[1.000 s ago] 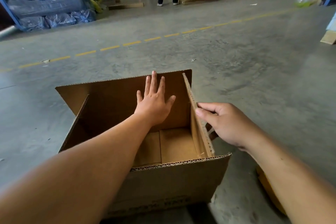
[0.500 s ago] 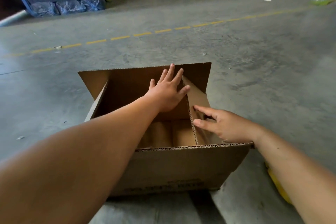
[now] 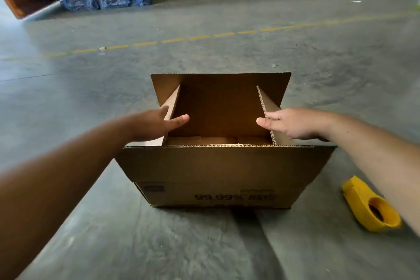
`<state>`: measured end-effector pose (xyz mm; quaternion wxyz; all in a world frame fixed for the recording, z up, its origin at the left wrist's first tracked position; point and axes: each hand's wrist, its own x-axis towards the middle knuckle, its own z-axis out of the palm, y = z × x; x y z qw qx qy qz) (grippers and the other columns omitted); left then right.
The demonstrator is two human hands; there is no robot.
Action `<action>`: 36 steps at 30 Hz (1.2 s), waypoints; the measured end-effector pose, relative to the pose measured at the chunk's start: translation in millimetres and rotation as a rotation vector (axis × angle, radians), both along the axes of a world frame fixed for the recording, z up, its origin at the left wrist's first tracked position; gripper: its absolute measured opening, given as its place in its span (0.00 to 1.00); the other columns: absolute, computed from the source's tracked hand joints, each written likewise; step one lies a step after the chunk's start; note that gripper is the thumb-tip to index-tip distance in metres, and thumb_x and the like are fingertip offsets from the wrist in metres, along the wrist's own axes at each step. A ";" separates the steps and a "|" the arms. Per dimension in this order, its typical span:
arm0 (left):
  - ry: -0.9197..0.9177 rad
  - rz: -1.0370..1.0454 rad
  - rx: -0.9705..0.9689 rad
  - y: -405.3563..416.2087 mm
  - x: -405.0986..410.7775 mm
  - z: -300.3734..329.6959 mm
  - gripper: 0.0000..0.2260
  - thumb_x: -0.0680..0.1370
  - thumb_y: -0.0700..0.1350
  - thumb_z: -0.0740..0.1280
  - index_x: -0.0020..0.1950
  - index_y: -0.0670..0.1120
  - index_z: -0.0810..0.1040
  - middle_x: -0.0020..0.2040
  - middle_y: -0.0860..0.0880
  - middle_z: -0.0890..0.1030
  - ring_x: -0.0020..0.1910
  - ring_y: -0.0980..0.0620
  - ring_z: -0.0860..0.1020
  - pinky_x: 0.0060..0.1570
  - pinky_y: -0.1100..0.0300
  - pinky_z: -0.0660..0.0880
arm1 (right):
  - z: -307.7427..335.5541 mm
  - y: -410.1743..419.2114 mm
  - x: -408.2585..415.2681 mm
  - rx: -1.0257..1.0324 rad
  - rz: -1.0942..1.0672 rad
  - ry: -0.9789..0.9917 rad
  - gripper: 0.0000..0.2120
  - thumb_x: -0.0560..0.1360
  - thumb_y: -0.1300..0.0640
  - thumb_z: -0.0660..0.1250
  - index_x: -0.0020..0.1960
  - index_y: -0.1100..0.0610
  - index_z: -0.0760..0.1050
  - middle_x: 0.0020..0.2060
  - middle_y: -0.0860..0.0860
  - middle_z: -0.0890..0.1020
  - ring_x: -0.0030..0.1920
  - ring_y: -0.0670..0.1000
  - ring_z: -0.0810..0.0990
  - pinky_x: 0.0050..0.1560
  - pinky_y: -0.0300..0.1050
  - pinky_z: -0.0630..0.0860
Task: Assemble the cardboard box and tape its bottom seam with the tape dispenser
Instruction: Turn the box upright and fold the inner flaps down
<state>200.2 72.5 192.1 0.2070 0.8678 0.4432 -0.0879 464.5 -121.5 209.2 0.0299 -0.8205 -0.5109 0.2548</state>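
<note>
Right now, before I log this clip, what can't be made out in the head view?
- Left hand fingers: behind the box's left side flap; only the thumb shows.
- Right hand fingertips: behind the right side flap.
- Cardboard box bottom: mostly hidden by the near wall; taping cannot be judged.
- Box print: upside down and blurred.
- Tape dispenser: part lies behind the right forearm; the tape roll cannot be seen.
</note>
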 end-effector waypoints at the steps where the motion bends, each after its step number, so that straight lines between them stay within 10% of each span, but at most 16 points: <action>1: 0.033 0.015 -0.063 -4.0 -3.4 -1.8 0.43 0.74 0.73 0.49 0.82 0.48 0.53 0.81 0.47 0.56 0.79 0.45 0.56 0.75 0.47 0.52 | -1.3 3.5 -7.4 -0.019 0.013 -0.009 0.50 0.66 0.23 0.45 0.80 0.51 0.57 0.77 0.48 0.63 0.44 0.39 0.73 0.72 0.53 0.63; 5: 0.050 -0.021 -0.209 -7.8 -2.6 -3.8 0.36 0.78 0.69 0.47 0.81 0.51 0.52 0.81 0.49 0.55 0.79 0.45 0.54 0.76 0.47 0.51 | -11.7 17.0 -20.7 -0.132 0.087 -0.127 0.43 0.75 0.29 0.44 0.80 0.57 0.55 0.79 0.52 0.59 0.77 0.52 0.61 0.76 0.50 0.54; 11: 0.031 -0.174 -0.182 26.2 -10.8 -7.5 0.35 0.78 0.67 0.47 0.82 0.52 0.48 0.82 0.51 0.50 0.80 0.47 0.50 0.77 0.47 0.47 | -17.7 28.4 -5.7 -0.204 0.121 -0.165 0.29 0.83 0.42 0.42 0.81 0.53 0.49 0.80 0.50 0.52 0.79 0.50 0.51 0.76 0.47 0.46; 15: -0.069 -0.222 -0.233 59.4 -9.5 -20.2 0.29 0.83 0.60 0.50 0.82 0.52 0.48 0.82 0.51 0.51 0.80 0.49 0.50 0.77 0.48 0.48 | -19.0 35.2 23.9 -0.139 0.118 -0.066 0.23 0.86 0.53 0.44 0.81 0.53 0.47 0.80 0.48 0.50 0.79 0.46 0.49 0.63 0.27 0.45; 26: -0.281 -0.347 -0.119 132.8 -4.5 -96.3 0.30 0.81 0.62 0.51 0.79 0.62 0.41 0.79 0.63 0.41 0.76 0.61 0.42 0.73 0.61 0.44 | -75.5 56.9 87.4 -0.059 0.404 -0.104 0.33 0.75 0.28 0.45 0.74 0.30 0.32 0.73 0.27 0.33 0.72 0.29 0.34 0.75 0.39 0.42; 36: -0.105 -0.468 0.162 143.9 4.4 -141.5 0.32 0.75 0.75 0.40 0.76 0.68 0.33 0.78 0.64 0.34 0.76 0.59 0.30 0.75 0.53 0.35 | -143.8 69.8 87.7 0.030 0.371 -0.267 0.39 0.68 0.22 0.30 0.75 0.36 0.27 0.73 0.34 0.27 0.72 0.35 0.25 0.74 0.42 0.32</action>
